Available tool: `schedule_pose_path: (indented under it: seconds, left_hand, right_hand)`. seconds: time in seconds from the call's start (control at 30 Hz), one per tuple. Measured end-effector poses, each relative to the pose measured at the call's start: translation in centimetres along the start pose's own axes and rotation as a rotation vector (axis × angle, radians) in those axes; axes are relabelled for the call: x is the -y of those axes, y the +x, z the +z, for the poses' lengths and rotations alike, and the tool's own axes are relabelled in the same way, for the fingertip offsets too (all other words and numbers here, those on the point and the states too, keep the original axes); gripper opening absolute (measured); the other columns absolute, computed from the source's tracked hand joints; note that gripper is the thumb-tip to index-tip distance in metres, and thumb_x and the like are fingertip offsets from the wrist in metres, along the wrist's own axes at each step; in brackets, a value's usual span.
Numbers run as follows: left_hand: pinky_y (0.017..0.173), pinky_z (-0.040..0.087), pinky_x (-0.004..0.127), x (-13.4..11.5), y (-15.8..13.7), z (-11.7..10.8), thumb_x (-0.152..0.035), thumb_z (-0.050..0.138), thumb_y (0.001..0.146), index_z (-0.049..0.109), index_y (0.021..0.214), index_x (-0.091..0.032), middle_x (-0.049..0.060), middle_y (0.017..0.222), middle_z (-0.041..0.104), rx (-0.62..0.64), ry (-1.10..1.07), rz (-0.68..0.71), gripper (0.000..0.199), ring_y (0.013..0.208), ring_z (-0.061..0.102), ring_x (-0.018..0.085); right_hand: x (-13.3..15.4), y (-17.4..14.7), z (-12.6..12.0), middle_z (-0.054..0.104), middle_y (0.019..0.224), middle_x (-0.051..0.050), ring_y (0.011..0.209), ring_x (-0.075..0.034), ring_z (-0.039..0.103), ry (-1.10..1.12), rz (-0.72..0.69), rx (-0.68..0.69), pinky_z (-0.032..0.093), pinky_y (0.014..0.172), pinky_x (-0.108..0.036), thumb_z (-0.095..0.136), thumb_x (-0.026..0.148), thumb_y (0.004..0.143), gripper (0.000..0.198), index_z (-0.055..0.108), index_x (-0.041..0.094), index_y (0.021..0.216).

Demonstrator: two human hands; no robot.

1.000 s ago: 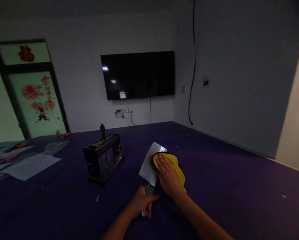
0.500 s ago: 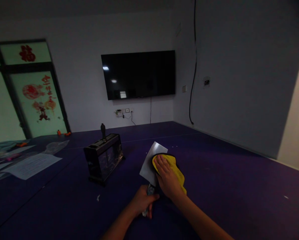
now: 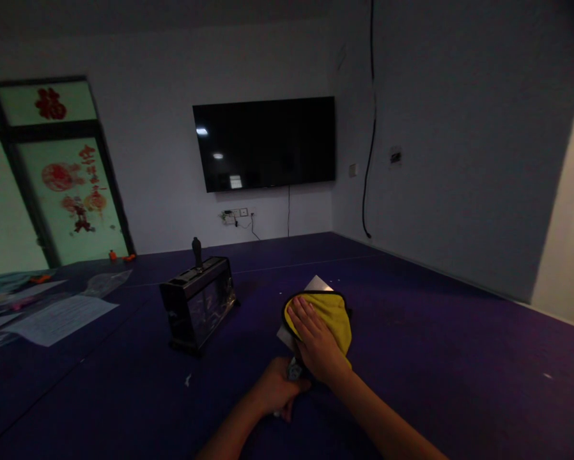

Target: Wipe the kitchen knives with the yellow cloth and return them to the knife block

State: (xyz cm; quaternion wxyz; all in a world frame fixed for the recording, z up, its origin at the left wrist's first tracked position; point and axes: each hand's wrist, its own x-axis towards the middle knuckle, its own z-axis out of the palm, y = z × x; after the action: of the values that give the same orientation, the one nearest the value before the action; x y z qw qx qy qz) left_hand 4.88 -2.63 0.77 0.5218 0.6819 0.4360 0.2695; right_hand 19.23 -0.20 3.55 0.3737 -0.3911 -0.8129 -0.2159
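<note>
In the head view my left hand (image 3: 278, 388) is closed around the patterned handle (image 3: 294, 369) of a broad-bladed cleaver. The cleaver's blade (image 3: 318, 283) points away from me, its far corner showing beyond a yellow cloth (image 3: 333, 317) with dark edging. My right hand (image 3: 319, 338) holds that cloth flat against the blade, fingers pressed together on top. Most of the blade is hidden under the cloth. To the left stands a black knife block (image 3: 198, 300) with see-through sides and one dark handle (image 3: 197, 251) sticking up from it.
Papers (image 3: 66, 318) and clear plastic (image 3: 107, 281) lie on the purple surface (image 3: 435, 370) at left. Small orange items (image 3: 113, 255) sit near the door. White scraps (image 3: 188, 380) are scattered about. A television (image 3: 268, 144) hangs on the far wall, and a black cable (image 3: 371, 147) dangles at right.
My right hand and the yellow cloth have shifted left across the blade, covering more of it. The cleaver has tilted slightly to the right. The knife block has stayed put.
</note>
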Motion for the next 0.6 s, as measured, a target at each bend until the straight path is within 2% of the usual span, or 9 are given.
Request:
schedule_pose_path:
  seconds: [0.2,0.37,0.6]
  left_hand:
    - [0.029,0.033,0.019,0.6,0.4,-0.3,-0.04,0.059,0.064,0.051,0.07,-0.017,-0.006,0.034,0.047,-0.014,-0.096,-0.017,0.025,0.027,0.045,0.013]
    - [0.028,0.031,0.018,1.0,0.5,-0.4,-0.041,0.055,0.066,0.049,0.076,-0.018,-0.008,0.035,0.045,-0.055,-0.194,-0.034,0.026,0.027,0.046,0.013]
    - [0.027,0.029,0.017,1.0,0.5,-0.3,-0.045,0.059,0.063,0.049,0.075,-0.018,-0.008,0.036,0.044,-0.115,-0.288,-0.054,0.031,0.026,0.045,0.012]
  right_hand:
    - [-0.2,-0.2,0.5,0.026,0.147,-0.01,0.136,-0.022,0.013,0.018,0.006,0.043,0.029,0.107,-0.046,0.036,0.0,0.072,0.069,0.029,0.012,0.14]
    - [-0.6,-0.4,1.2,0.03,0.145,-0.01,0.135,-0.022,0.018,0.017,0.04,0.087,0.03,0.107,-0.044,0.037,0.0,0.072,0.066,0.034,0.012,0.137]
    - [-0.6,-0.4,1.2,0.028,0.146,-0.009,0.136,-0.021,0.014,0.048,0.084,0.137,0.028,0.109,-0.042,0.036,0.0,0.073,0.066,0.035,0.012,0.138]
